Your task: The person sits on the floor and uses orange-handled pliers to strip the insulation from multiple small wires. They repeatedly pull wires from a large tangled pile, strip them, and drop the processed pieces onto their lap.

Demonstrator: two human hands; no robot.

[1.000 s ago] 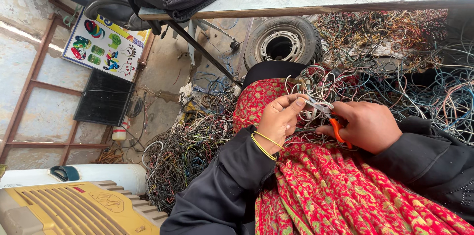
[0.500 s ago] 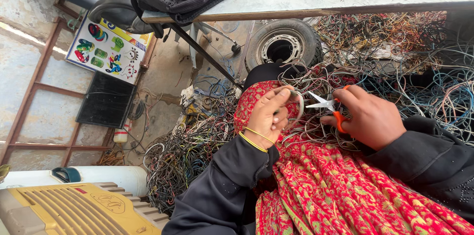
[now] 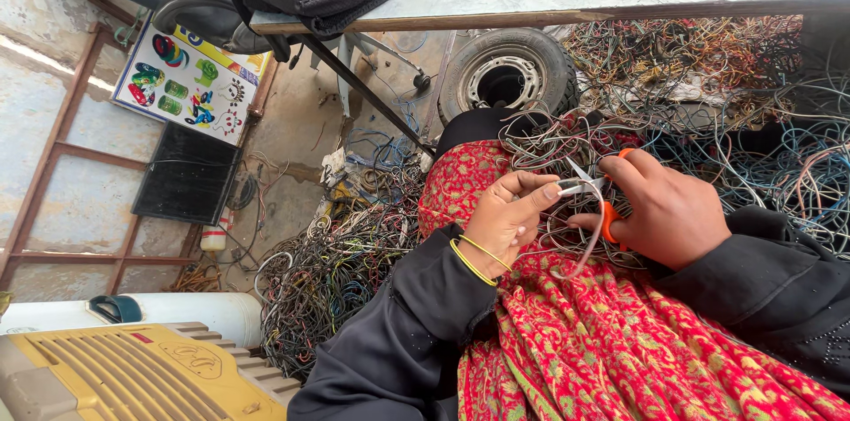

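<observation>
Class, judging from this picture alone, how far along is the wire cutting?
Done: no finished pile can be told apart. In hand: the left hand pinches a wire at the scissors held by the right hand. Left: big tangles remain on the lap, floor and right.

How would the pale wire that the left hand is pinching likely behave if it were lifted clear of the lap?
The pale wire would probably flop: it already droops in a loose curve below the left hand. It looks thin, so likely light. It may snag, since the tangled wires lie right beside it, near the scissors in the right hand.
</observation>
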